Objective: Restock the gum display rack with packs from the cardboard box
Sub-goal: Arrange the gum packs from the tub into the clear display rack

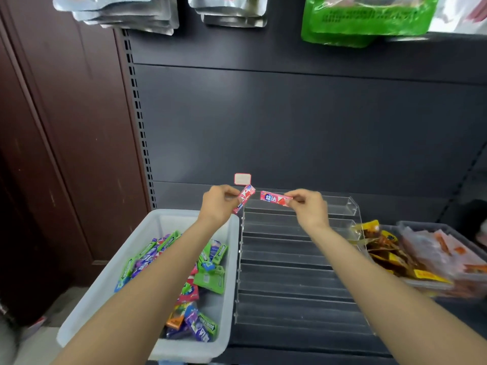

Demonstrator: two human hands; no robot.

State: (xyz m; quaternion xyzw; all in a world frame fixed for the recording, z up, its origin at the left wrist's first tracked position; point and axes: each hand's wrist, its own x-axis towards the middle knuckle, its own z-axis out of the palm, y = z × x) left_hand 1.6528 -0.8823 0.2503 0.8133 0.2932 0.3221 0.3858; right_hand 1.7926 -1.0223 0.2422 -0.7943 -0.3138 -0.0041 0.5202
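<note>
the left hand (220, 204) pinches a tilted pink gum pack (245, 198) and the right hand (307, 206) pinches a level pink stick pack (274, 198), both over the top tier of the clear stepped acrylic rack (290, 272). the white plastic bin of mixed gum packs (105, 285) sits just left of the rack.

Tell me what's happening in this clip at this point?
A person is restocking a clear acrylic gum rack on a store shelf. The left hand pinches one pink gum pack, tilted, and the right hand pinches another pink gum pack level over the rack's top tier. The tiers look empty. A white plastic bin of mixed gum packs sits left of the rack.
</note>
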